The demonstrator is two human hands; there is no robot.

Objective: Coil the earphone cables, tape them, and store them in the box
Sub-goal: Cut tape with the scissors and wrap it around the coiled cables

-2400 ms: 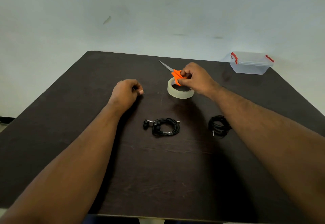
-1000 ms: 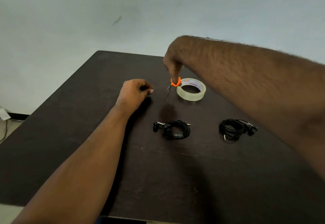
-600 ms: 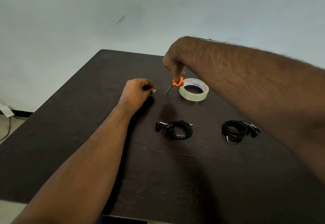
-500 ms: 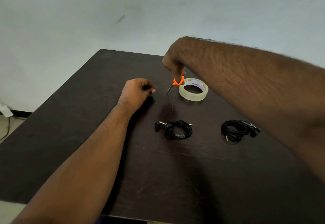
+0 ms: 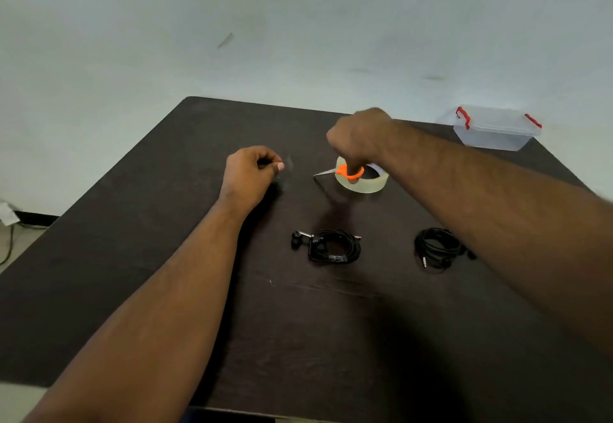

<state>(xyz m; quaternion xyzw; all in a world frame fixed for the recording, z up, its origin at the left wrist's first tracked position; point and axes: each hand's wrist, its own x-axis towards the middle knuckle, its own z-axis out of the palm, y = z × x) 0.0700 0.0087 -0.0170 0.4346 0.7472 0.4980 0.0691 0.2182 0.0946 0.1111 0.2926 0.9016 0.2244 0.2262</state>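
Head view: right hand [image 5: 360,138] grips the orange-handled scissors [image 5: 345,171], fingers curled through the loops, over the clear tape roll [image 5: 363,181]; left hand [image 5: 248,173] pinches a faint clear strip, fingers curled; two coiled black earphone cables [image 5: 326,246] lie on the dark table [image 5: 132,240]; the clear lidded plastic box [image 5: 494,127] sits at the far right corner.

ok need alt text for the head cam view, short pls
Over a dark table, the right hand holds orange-handled scissors at a clear tape roll while the left hand pinches something small, likely tape. Two coiled black earphones lie nearer; a lidded clear box sits far right.
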